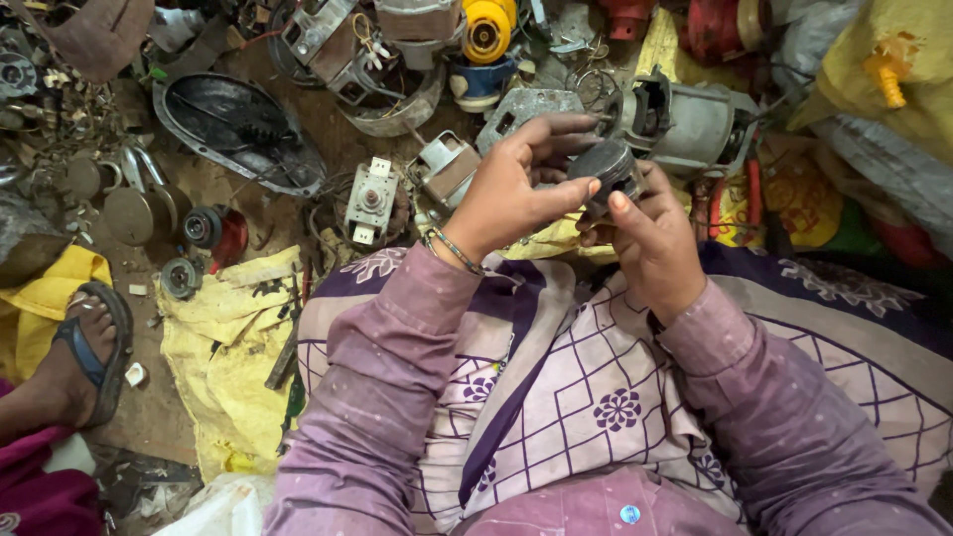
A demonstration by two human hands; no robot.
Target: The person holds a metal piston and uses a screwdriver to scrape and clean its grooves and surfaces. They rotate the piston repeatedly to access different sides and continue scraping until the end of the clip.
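Hidden: most of the small round motor part (608, 169) is covered by fingers; its lower face cannot be made out.
Look: dark grey, cylindrical, ribbed rim.
Place: held above the lap, before the grey motor housing (685, 124).
Left hand (516, 189): fingers curled round it, thumb pressed on top.
Right hand (650, 238): gripping from below, thumb up along its side.

round part (608, 171) between left hand (511, 194) and right hand (650, 238) | motor (685, 124) just beyond right hand | switch block (371, 201) left of left hand | sandalled foot (84, 347) far left
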